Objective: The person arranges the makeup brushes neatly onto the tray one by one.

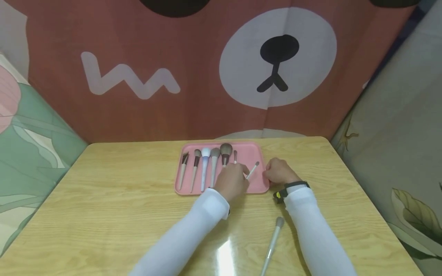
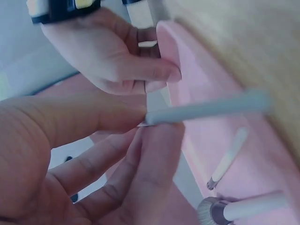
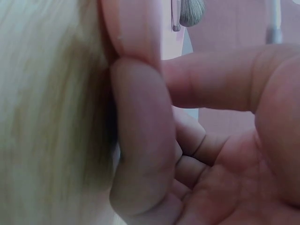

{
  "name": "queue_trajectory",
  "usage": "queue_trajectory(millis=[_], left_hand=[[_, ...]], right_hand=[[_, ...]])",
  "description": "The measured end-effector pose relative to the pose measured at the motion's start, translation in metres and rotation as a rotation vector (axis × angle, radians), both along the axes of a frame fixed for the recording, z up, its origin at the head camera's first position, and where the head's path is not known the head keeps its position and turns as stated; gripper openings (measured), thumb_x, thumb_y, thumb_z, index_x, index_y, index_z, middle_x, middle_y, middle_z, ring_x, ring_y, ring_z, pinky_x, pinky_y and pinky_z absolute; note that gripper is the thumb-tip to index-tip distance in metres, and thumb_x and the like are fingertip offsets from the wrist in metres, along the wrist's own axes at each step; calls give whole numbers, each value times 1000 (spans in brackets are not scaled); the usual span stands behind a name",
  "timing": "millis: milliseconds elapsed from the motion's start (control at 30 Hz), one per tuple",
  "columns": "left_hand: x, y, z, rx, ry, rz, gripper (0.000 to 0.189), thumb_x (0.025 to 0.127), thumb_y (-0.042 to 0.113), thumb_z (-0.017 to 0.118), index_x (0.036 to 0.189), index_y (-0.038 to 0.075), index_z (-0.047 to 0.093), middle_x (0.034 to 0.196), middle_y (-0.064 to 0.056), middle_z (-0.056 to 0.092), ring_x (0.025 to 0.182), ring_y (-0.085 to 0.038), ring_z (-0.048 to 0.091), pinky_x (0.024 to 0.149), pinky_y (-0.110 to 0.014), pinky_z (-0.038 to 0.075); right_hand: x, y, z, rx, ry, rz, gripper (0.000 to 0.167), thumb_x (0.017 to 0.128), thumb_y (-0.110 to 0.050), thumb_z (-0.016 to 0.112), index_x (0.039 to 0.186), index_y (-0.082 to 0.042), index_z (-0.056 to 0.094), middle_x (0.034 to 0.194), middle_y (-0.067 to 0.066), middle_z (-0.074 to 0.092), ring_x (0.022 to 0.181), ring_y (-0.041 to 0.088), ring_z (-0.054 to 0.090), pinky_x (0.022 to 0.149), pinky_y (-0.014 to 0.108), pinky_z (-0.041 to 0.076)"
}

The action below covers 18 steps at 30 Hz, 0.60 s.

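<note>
A small makeup brush [image 1: 253,170] with a pale handle is pinched between the thumb and fingers of my left hand [image 1: 232,182], over the right part of a pink tray [image 1: 246,150]. In the left wrist view the brush's handle [image 2: 201,109] points out past the fingertips, slightly blurred. At the tray's right edge, my right hand [image 1: 280,171] grips the rim [image 3: 133,33] between thumb and finger. Several makeup brushes lie side by side on the tray, among them a blue-handled brush [image 1: 205,165], a large fluffy brush [image 1: 226,150] and a small thin brush [image 1: 235,155], partly hidden by my left hand.
Another makeup brush [image 1: 273,243] with a grey head lies on the wooden table [image 1: 121,199], near the front and beside my right forearm. A brown cloth [image 1: 193,103] with a bear face hangs behind the table; patterned cloths hang at both sides.
</note>
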State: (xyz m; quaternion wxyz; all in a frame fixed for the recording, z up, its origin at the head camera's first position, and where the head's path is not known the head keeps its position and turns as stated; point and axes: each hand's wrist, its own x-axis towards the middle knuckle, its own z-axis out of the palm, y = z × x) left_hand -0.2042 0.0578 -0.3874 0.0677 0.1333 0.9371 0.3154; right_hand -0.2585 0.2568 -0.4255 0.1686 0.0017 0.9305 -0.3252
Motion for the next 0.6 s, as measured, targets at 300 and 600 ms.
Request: queue_trajectory(millis=[300, 600], left_hand=[[-46, 20, 1, -45, -23, 24, 23, 90, 11, 80, 112, 4, 79, 117, -11, 79, 107, -26, 75, 95, -36, 61], [-128, 36, -65, -242, 20, 83, 24, 80, 27, 81, 66, 18, 63, 83, -2, 75, 83, -22, 68, 76, -33, 58]], right_hand=[[-2, 2, 0, 14, -5, 12, 20, 78, -4, 63, 60, -11, 56, 56, -1, 55, 53, 13, 50, 50, 23, 40], [-3, 3, -2, 15, 15, 27, 26, 77, -3, 60, 55, -14, 50, 52, -3, 48, 50, 12, 46, 49, 23, 38]])
